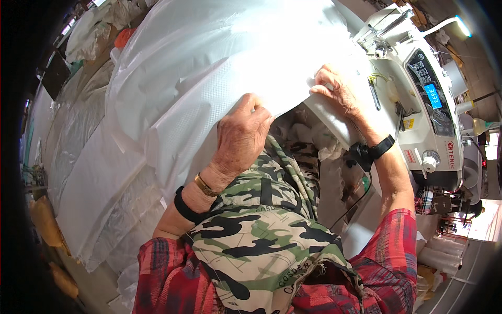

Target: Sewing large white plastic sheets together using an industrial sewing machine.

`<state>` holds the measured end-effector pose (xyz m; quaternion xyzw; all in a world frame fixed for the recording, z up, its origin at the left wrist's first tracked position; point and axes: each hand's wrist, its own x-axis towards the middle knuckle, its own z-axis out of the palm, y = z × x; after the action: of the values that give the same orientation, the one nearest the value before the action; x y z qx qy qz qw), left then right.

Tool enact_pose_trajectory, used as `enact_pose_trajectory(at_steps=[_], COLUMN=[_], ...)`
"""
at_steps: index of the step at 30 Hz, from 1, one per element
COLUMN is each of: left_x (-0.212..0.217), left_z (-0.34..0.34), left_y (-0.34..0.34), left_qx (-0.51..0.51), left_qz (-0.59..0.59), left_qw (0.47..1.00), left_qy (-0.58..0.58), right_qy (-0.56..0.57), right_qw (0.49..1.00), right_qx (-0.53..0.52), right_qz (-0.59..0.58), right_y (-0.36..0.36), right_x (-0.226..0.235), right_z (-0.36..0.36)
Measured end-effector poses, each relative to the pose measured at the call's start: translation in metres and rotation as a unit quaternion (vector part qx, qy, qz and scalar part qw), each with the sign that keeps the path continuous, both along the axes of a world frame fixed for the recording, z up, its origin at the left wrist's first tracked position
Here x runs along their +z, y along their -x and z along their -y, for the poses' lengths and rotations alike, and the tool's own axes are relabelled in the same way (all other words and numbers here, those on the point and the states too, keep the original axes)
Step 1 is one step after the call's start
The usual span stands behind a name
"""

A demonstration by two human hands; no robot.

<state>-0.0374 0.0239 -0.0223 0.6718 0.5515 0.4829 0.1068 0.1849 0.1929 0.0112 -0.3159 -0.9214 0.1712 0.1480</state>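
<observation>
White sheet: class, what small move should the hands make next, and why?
Probably ease the hands slightly apart to straighten the edge between them. The left hand and right hand both appear to pinch the near edge of the sheet, which shows loose folds to the left, and the sewing machine stands just to the right.

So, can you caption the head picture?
Left hand and right hand hold a white sheet beside a sewing machine.
</observation>
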Motion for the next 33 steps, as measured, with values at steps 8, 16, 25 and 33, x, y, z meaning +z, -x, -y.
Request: enact_pose_trajectory(at_steps=[8, 16, 25, 33], left_x=[-0.008, -0.012, -0.006, -0.003], left_z=[0.001, -0.005, -0.013, -0.03], left_y=[0.016, 0.026, 0.018, 0.006], left_qx=[-0.043, -0.089, -0.213, -0.275], left_qz=[0.146, 0.104, 0.027, -0.018], left_qw=[0.983, 0.98, 0.974, 0.961], left_qy=[0.098, 0.146, 0.069, 0.018], right_qy=[-0.065, -0.16, -0.154, -0.235], right_qw=[0.997, 0.985, 0.982, 0.95], right_qx=[-0.043, -0.052, -0.091, -0.201], right_qz=[0.014, 0.036, 0.056, 0.039], right_y=[-0.011, -0.022, -0.027, -0.018], right_x=[0.0, -0.004, -0.008, -0.01], right_z=[-0.019, -0.042, -0.059, -0.024])
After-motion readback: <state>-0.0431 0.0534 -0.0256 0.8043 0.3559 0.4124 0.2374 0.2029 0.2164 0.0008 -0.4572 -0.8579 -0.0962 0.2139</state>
